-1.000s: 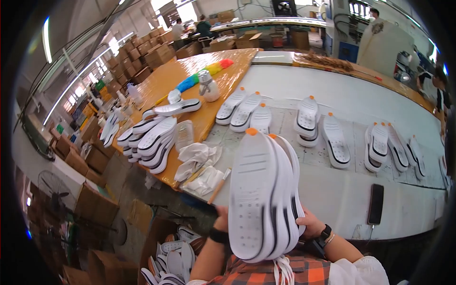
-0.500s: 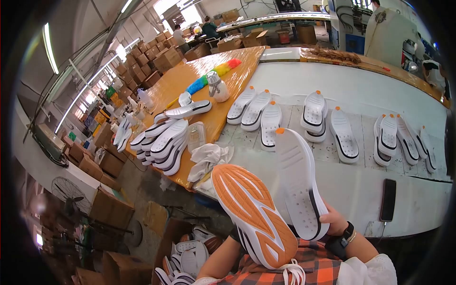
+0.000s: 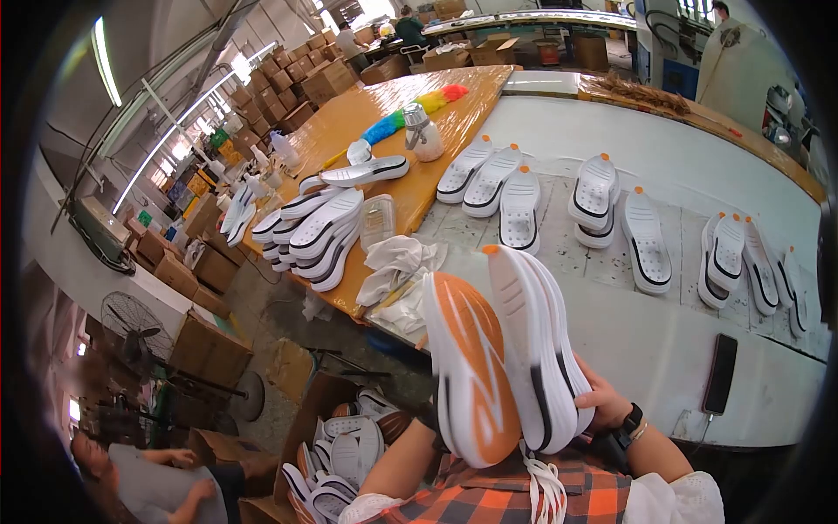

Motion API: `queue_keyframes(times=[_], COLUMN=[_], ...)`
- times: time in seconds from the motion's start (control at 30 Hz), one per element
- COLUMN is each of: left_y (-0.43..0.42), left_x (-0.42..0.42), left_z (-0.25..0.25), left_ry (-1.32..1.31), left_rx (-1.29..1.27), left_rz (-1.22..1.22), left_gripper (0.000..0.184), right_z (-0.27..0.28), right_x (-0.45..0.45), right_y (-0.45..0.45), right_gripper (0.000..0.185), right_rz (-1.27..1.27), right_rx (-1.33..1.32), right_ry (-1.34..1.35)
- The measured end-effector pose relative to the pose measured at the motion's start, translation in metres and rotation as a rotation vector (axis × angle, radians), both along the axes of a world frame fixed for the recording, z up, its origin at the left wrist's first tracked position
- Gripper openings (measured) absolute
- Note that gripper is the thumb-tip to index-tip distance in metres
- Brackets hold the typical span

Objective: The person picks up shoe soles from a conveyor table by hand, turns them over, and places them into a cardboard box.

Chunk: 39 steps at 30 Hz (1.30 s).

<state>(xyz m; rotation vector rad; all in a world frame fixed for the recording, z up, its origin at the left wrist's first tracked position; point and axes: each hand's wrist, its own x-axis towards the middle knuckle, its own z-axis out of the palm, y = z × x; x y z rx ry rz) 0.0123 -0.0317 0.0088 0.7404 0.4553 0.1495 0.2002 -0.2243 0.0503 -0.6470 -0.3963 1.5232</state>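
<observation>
My right hand [image 3: 604, 397] is wrapped round the heel part of a white shoe sole [image 3: 543, 349] with a black band and an orange tab at its toe. Beside it, held upright, is an orange-bottomed shoe sole [image 3: 471, 349], tilted so its white side wall shows. My left hand lies hidden behind that sole, apart from what looks like a fingertip at its left edge; the forearm leads up to it. The two soles are close together, and I cannot tell whether they touch. Several white soles [image 3: 520, 210] with orange tabs lie on the white table [image 3: 611, 327] ahead.
Stacked soles [image 3: 327, 231] lie on the orange-covered table [image 3: 423, 196] at left, near a white cloth [image 3: 397, 271], a bottle [image 3: 425, 140] and a rainbow duster [image 3: 384, 128]. A phone [image 3: 720, 375] with a cable lies at right. A box of soles [image 3: 353, 454] stands below; a person [image 3: 157, 480] is at lower left.
Both soles have turned and come closer together; the orange-bottomed one now shows more of its side. My view has shifted slightly, and a person has appeared at lower left.
</observation>
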Motion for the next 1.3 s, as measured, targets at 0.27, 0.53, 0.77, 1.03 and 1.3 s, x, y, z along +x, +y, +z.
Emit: queue_keyframes(times=[0.27, 0.53, 0.77, 1.03, 1.3], left_y=[0.003, -0.002, 0.053, 0.029, -0.015], left_x=[-0.025, -0.017, -0.015, -0.001, 0.013], left_z=[0.023, 0.087, 0.095, 0.061, 0.070], left_ry=[0.238, 0.017, 0.003, -0.071, -0.224], left_rx=[0.097, 0.492, 0.919, 0.077, -0.211], left_rz=[0.000, 0.125, 0.231, 0.139, 0.293], left_gripper=[0.060, 0.062, 0.035, 0.045, 0.046], right_z=[-0.010, 0.019, 0.048, 0.063, 0.053], right_x=[0.013, 0.027, 0.047, 0.009, -0.003], right_y=[0.014, 0.018, 0.055, 0.080, 0.080], right_gripper=[0.094, 0.078, 0.072, 0.077, 0.039], right_rz=[0.063, 0.142, 0.178, -0.120, -0.188], right_rx=[-0.005, 0.089, 0.054, 0.018, -0.181], right_ry=[-0.058, -0.052, -0.357, -0.450, -0.364])
